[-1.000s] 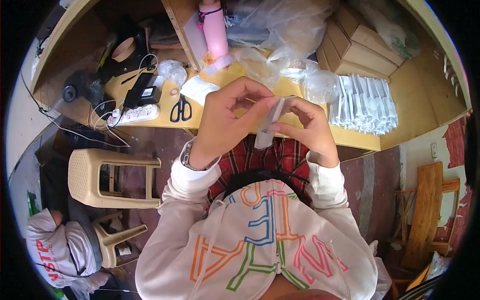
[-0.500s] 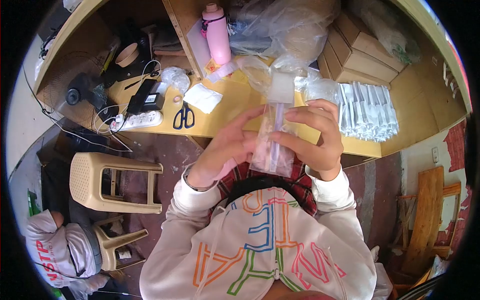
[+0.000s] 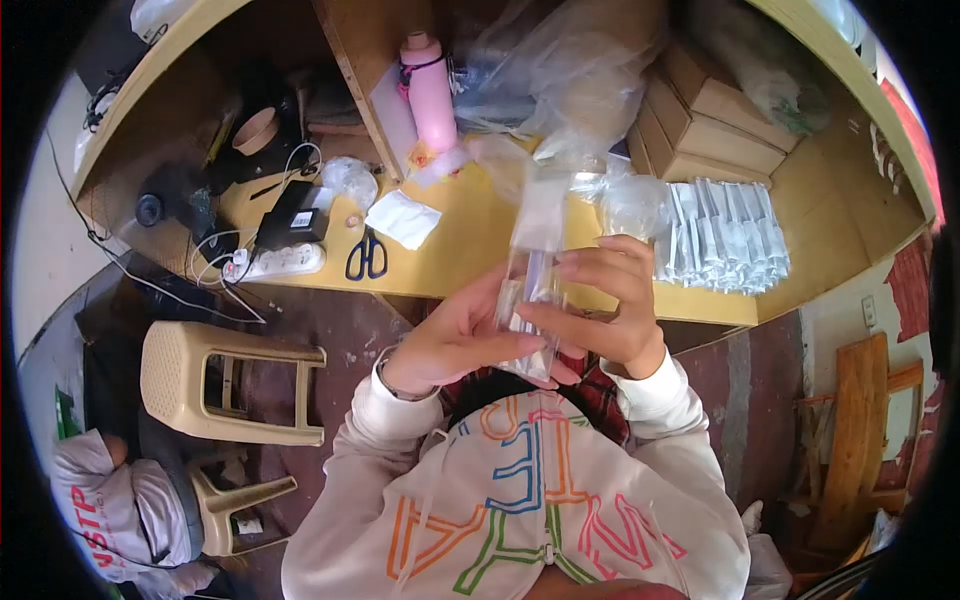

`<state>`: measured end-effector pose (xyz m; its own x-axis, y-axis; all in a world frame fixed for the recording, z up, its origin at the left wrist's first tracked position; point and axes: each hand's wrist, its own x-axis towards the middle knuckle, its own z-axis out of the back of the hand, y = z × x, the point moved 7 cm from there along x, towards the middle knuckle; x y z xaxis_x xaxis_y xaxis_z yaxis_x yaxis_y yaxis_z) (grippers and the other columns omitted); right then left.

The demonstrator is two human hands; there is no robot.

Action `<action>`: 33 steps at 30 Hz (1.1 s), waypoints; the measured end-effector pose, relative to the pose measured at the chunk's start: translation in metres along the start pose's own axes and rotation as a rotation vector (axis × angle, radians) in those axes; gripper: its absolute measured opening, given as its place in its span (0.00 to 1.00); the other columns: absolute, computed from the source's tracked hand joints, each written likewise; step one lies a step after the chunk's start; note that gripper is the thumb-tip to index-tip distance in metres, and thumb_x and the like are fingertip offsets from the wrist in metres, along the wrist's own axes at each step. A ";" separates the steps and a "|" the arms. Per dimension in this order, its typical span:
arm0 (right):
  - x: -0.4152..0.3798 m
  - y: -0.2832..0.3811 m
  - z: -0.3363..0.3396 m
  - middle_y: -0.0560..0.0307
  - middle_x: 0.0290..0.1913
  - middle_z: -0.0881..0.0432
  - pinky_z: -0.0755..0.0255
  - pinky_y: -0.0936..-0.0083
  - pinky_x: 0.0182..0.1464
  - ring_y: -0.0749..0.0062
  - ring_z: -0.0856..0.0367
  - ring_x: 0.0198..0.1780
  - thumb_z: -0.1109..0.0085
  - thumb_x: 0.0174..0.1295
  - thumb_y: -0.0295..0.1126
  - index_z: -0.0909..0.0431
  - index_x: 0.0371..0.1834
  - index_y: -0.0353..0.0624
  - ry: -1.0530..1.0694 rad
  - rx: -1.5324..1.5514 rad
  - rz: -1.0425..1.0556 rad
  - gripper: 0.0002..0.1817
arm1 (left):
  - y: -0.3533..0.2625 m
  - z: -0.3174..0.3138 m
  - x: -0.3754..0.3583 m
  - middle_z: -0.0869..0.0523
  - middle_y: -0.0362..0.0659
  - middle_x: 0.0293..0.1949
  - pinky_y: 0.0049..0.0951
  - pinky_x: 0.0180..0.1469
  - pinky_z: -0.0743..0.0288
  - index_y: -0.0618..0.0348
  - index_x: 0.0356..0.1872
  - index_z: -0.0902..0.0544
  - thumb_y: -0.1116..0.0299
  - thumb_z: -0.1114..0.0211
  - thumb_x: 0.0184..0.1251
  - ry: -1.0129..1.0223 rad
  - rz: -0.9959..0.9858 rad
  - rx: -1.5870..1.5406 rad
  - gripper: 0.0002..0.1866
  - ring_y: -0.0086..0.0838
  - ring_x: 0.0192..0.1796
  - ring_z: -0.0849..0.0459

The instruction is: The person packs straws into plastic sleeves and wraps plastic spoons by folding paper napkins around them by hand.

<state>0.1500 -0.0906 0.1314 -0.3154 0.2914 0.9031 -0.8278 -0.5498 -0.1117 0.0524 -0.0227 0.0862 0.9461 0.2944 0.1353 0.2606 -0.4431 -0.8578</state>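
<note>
A clear plastic packet [image 3: 535, 225] with a whitish item inside is held upright before my chest, over the table's front edge. My left hand [image 3: 465, 335] is closed round its lower left side, thumb across the front. My right hand [image 3: 610, 300] pinches the packet's middle from the right with thumb and fingers. The small contents between the hands are partly hidden by fingers and glare. To the right, a row of similar white packets [image 3: 720, 235] lies on the yellow table [image 3: 460, 230].
Dark-handled scissors [image 3: 367, 255], a white cloth [image 3: 403, 218], a power strip [image 3: 285, 262] and a pink bottle [image 3: 428, 95] are on the table. Cardboard boxes [image 3: 710, 125] stand behind. A beige stool [image 3: 235, 380] is at the left, near a seated person [image 3: 125, 500].
My left hand has moved in and closed round the packet's lower part. My right hand and the packet have shifted slightly left and down.
</note>
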 end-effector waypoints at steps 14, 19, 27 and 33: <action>-0.027 -0.089 0.029 0.45 0.53 0.27 0.32 0.67 0.55 0.62 0.25 0.52 0.42 0.61 0.34 0.29 0.57 0.33 -0.467 0.457 -0.627 0.23 | -0.002 0.029 -0.006 0.25 0.65 0.56 0.41 0.50 0.20 0.56 0.73 0.57 0.78 0.49 0.69 -0.238 -0.101 0.191 0.36 0.53 0.52 0.18; 0.005 -0.128 0.075 0.50 0.57 0.29 0.33 0.67 0.56 0.64 0.27 0.55 0.49 0.67 0.48 0.35 0.61 0.35 -0.840 0.975 -0.784 0.29 | -0.002 0.034 -0.001 0.28 0.58 0.61 0.40 0.54 0.22 0.53 0.71 0.54 0.81 0.53 0.71 -0.254 -0.168 0.326 0.32 0.47 0.55 0.19; 0.039 -0.165 0.117 0.56 0.52 0.27 0.36 0.58 0.58 0.65 0.30 0.53 0.42 0.63 0.50 0.33 0.57 0.39 -1.031 1.040 -0.742 0.29 | -0.006 0.036 0.003 0.29 0.58 0.62 0.40 0.59 0.26 0.58 0.68 0.49 0.83 0.53 0.70 -0.307 -0.277 0.360 0.28 0.45 0.58 0.22; 0.040 -0.163 0.118 0.66 0.40 0.21 0.33 0.61 0.54 0.73 0.26 0.47 0.41 0.65 0.39 0.22 0.45 0.48 -1.042 1.129 -0.697 0.10 | -0.013 0.035 0.001 0.27 0.57 0.60 0.38 0.60 0.27 0.61 0.66 0.44 0.83 0.53 0.70 -0.291 -0.332 0.403 0.24 0.44 0.59 0.22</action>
<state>0.3267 -0.0819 0.2349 0.7421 0.3522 0.5702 0.2001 -0.9284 0.3131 0.0431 0.0130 0.0805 0.7199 0.6074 0.3358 0.3857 0.0521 -0.9212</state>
